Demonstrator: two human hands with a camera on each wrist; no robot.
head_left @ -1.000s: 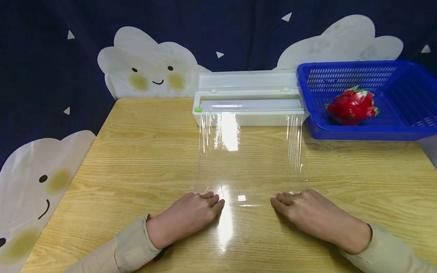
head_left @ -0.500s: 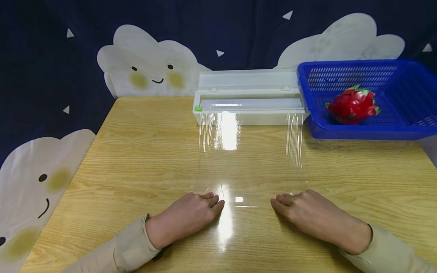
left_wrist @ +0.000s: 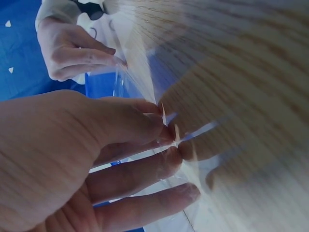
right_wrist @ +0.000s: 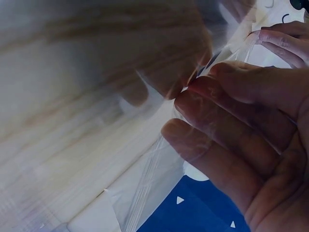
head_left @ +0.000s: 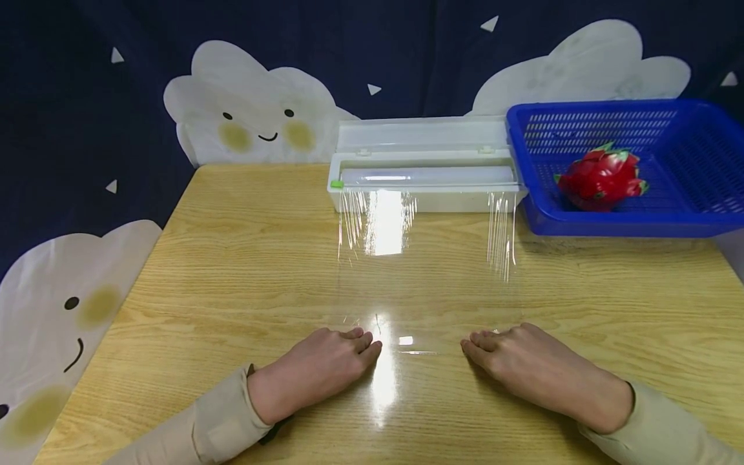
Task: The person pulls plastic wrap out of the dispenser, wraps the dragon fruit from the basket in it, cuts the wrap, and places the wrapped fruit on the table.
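a: looking into the containers first — the blue basket (head_left: 668,213) at the far right holds one red dragon fruit (head_left: 600,179); just beside it the white dispenser box (head_left: 424,201) stands with its lid up, a roll of film inside.

b: and the cling film (head_left: 427,271)?

a: it runs from the box down over the wooden surface (head_left: 232,271) to the near edge. the left hand (head_left: 325,367) pinches one corner, the right hand (head_left: 523,365) the other; each grip is narrow, fingertips closed on the film.

b: the room?

a: dark blue backdrop (head_left: 70,116) with smiling white clouds (head_left: 256,110).
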